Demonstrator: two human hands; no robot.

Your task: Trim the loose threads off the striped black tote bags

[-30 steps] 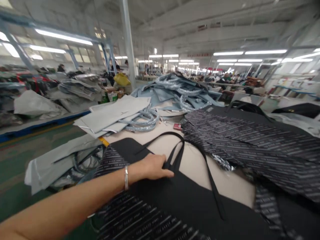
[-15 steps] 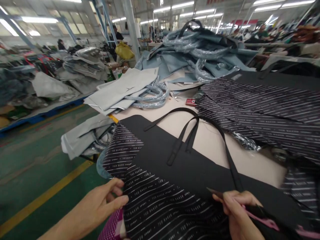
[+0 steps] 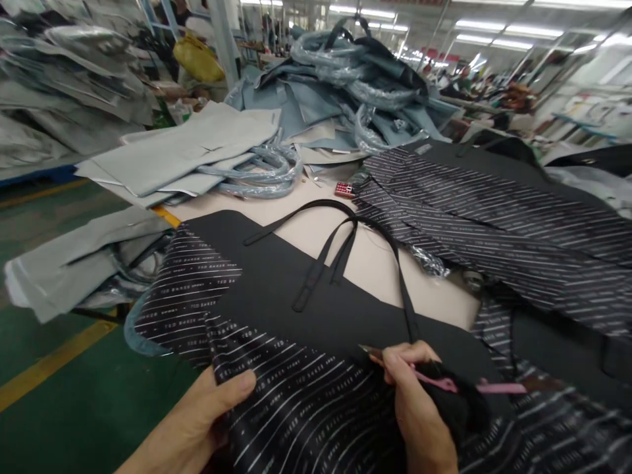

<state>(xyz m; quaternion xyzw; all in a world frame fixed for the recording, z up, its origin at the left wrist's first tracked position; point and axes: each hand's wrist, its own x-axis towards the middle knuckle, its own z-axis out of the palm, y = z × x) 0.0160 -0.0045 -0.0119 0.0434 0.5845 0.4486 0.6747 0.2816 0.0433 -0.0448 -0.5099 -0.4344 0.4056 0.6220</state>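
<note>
A black tote bag (image 3: 306, 309) with long black handles (image 3: 340, 243) lies flat on the beige table (image 3: 375, 263). Its striped black lining (image 3: 296, 401) with white lettering is spread toward me. My left hand (image 3: 207, 415) pinches the lining's near edge, thumb on top. My right hand (image 3: 419, 401) is closed on a small pink-handled tool (image 3: 444, 383), its tip at the bag's edge where a handle meets it.
A stack of striped black bags (image 3: 494, 224) fills the right of the table. Grey bags (image 3: 187, 151) and blue-grey bags with plastic-wrapped handles (image 3: 336, 99) are piled behind. A small red object (image 3: 344, 190) lies mid-table. Green floor with a yellow line (image 3: 49, 362) is at left.
My left hand drew back from the bag's handles to the lining's near edge. My right hand came into view holding the pink tool and now rests at the bag's edge. The view tilted down.
</note>
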